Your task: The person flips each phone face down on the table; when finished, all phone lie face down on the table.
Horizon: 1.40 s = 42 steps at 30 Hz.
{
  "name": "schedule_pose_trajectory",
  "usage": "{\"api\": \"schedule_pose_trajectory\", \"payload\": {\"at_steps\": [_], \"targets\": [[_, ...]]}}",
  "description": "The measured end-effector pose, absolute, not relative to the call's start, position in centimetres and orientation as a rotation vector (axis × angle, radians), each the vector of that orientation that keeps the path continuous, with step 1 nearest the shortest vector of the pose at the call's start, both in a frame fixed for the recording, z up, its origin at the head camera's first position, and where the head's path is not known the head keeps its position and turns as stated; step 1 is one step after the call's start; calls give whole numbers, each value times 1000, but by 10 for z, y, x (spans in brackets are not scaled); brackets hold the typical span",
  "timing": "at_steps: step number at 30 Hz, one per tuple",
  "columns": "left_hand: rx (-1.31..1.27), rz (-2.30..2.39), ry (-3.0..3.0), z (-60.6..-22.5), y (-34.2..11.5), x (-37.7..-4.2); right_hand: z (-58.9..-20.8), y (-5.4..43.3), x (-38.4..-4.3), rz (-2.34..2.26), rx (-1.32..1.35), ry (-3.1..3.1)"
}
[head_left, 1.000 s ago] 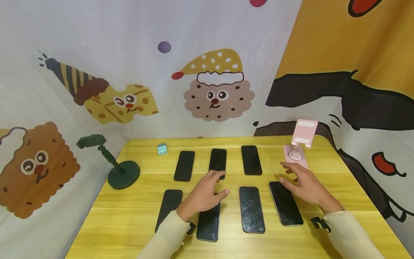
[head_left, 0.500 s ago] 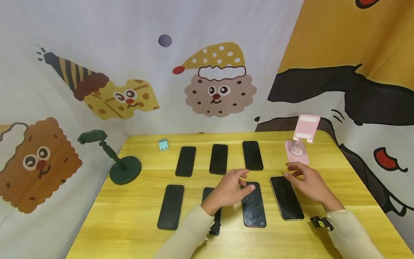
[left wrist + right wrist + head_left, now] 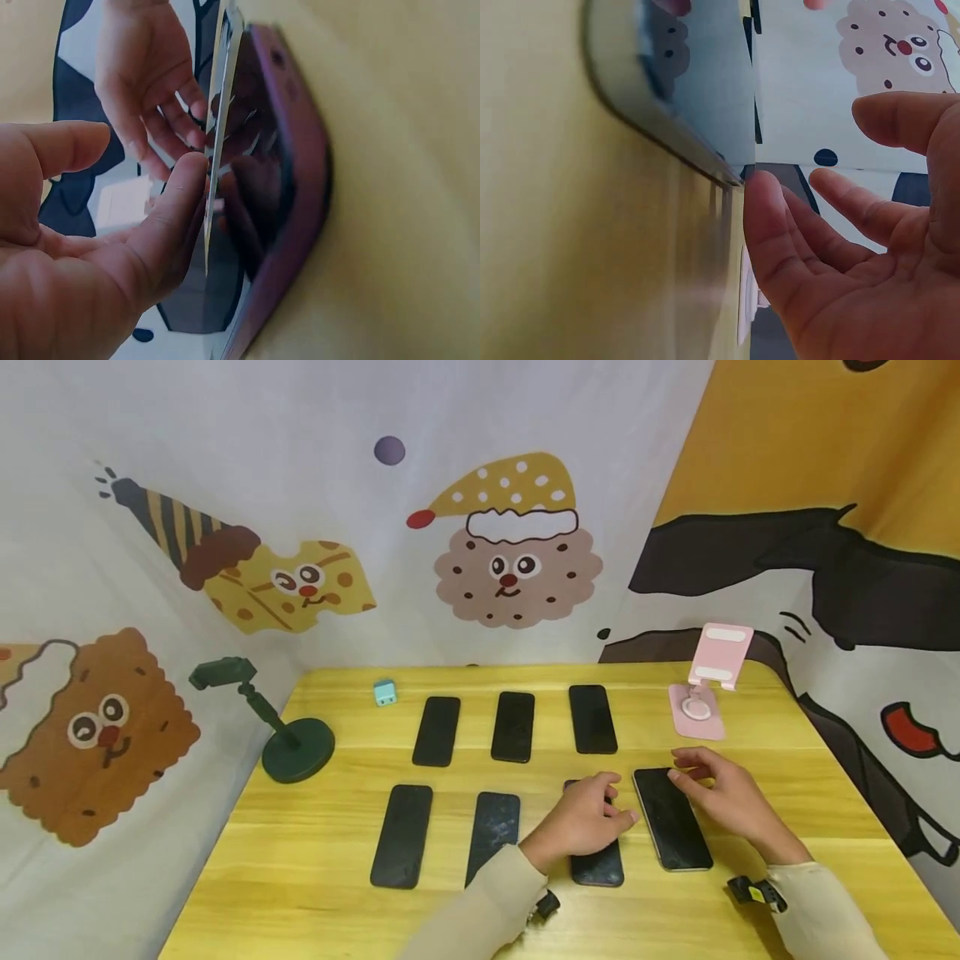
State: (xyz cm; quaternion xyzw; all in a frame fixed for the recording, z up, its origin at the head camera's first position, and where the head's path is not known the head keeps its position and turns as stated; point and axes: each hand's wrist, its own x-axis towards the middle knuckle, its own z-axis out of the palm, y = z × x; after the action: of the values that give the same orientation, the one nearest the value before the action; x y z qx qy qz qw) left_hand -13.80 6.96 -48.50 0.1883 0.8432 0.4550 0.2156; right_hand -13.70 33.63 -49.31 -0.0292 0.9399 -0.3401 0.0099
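My left hand point(image 3: 581, 820) is over a dark smartphone point(image 3: 600, 867) in the front row, covering its upper part. In the left wrist view, that phone has a purplish edge point(image 3: 289, 247), and the hand's fingers are loosely bent with thumb and fingers apart. Whether a fingertip touches the glass, I cannot tell. My right hand point(image 3: 726, 793) is by the top right corner of the rightmost black smartphone point(image 3: 671, 822), which has a silvery rim. Its thumb and fingers are spread in the right wrist view point(image 3: 870, 247), gripping nothing. Both phones lie flat, screens up.
Two more phones, a left one point(image 3: 401, 837) and one partly under my sleeve point(image 3: 495, 822), share the front row. Three phones lie behind, the middle one point(image 3: 513, 727) among them. A green stand point(image 3: 298, 750), a blue charger plug point(image 3: 385, 692) and a pink stand point(image 3: 697, 714) are further back.
My left hand has moved right, from above the second front-row phone to the third. My right hand has stayed near the rightmost phone. The phones lie where they were.
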Motion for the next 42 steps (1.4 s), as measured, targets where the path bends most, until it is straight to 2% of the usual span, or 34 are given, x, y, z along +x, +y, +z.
{"api": "schedule_pose_trajectory", "payload": {"at_steps": [10, 21, 30, 38, 42], "targets": [[424, 1271, 2258, -486, 91, -126, -495, 337, -128, -1129, -67, 2837], [346, 1432, 2089, -488, 100, -117, -493, 345, -117, -1093, 117, 2595], [190, 1728, 1733, -495, 104, -113, -496, 346, -117, -1114, 143, 2589], [247, 1785, 1822, -493, 102, -115, -494, 345, -116, -1134, 126, 2608], [187, 1861, 1772, -496, 107, -114, -496, 343, -112, -1161, 106, 2628]]}}
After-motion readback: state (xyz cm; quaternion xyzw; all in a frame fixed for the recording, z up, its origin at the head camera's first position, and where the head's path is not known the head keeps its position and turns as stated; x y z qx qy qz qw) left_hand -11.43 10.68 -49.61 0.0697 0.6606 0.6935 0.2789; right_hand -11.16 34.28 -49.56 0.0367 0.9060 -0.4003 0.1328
